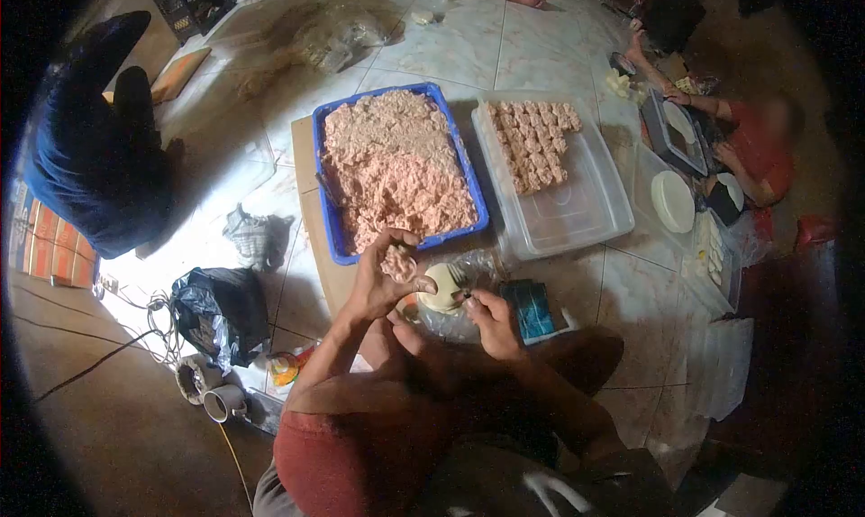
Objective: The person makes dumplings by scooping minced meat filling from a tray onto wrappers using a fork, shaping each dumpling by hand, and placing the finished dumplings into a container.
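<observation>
My left hand [378,287] is curled around a dumpling [398,263] with pink minced filling showing at its top, just in front of the blue tub. Beside it lies a stack of round, pale dough wrappers [444,288] on clear plastic. My right hand [494,323] pinches a small dark tool [466,294] at the stack's right edge; most of it is hidden by the fingers. Pink minced filling [396,161] heaps up in the blue tub [481,212]. To its right, a clear plastic box [577,233] holds rows of finished dumplings [532,143].
A person in a red shirt [757,147] works at the right, near a large stack of wrappers [672,201]. Another person in dark blue [95,174] is at the left. A black bag [216,310], a mug [223,403] and cables [162,323] lie at lower left.
</observation>
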{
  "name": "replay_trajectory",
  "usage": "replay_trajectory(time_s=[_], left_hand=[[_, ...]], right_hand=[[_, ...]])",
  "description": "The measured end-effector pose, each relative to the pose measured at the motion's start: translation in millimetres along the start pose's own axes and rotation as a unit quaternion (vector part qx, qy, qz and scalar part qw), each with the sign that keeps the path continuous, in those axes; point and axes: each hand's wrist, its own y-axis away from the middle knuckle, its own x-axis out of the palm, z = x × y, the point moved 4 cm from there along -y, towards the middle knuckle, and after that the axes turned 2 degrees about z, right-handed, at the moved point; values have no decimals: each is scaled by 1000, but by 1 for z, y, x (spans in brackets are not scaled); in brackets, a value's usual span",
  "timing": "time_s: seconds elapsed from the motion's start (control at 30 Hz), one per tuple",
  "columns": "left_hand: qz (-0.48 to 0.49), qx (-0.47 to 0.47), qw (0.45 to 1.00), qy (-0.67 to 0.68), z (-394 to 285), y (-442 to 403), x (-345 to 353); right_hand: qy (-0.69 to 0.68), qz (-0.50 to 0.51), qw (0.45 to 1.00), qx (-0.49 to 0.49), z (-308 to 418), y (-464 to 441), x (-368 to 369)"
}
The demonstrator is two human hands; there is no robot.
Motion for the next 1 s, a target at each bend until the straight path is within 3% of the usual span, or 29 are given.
replay_trajectory(time_s=[0.1,0.17,0.2,0.23,0.3,0.33,0.37,0.43,0.47,0.5,0.57,0.6,0.7,0.77,0.83,0.97,1.0], left_hand=[[2,21,1000,8,17,-5,4],[48,25,998,-24,28,-2,22],[35,14,993,-112,22,1,23],[32,16,993,-111,21,-1,20],[25,36,998,-49,18,-8,6],[22,35,998,-49,20,-10,0],[27,60,996,-68,20,-13,-6],[40,104,989,-100,23,-11,-8],[83,63,982,-160,23,-12,-5],[82,67,982,-156,28,-15,-3],[140,42,978,-149,43,-16,1],[125,5,969,-211,40,-15,0],[153,13,959,-237,7,-12,-5],[111,131,971,-166,21,-9,0],[87,31,980,-179,33,-11,7],[62,30,975,-213,22,-15,5],[51,-37,986,-154,20,-14,7]], right_hand=[[-80,46,993,69,-6,2,19],[31,-40,992,-120,34,-5,37],[116,-43,992,-23,23,-5,40],[117,-41,992,-26,21,-4,38],[220,-4,973,73,16,-6,29],[151,-68,982,-87,50,-10,19],[124,-101,984,-81,69,-8,7],[147,-63,987,-33,98,-14,-10],[242,-44,957,-152,122,-18,-12],[246,-44,956,-154,114,-23,-16],[356,53,898,-252,93,-27,-7],[287,48,933,-212,95,-30,-11],[263,7,950,-169,102,-28,-37],[242,-18,965,-96,96,-21,-32],[224,-2,966,-128,89,-23,-10],[195,-39,979,-55,100,-13,-12],[176,-54,981,-58,107,-14,-11]])
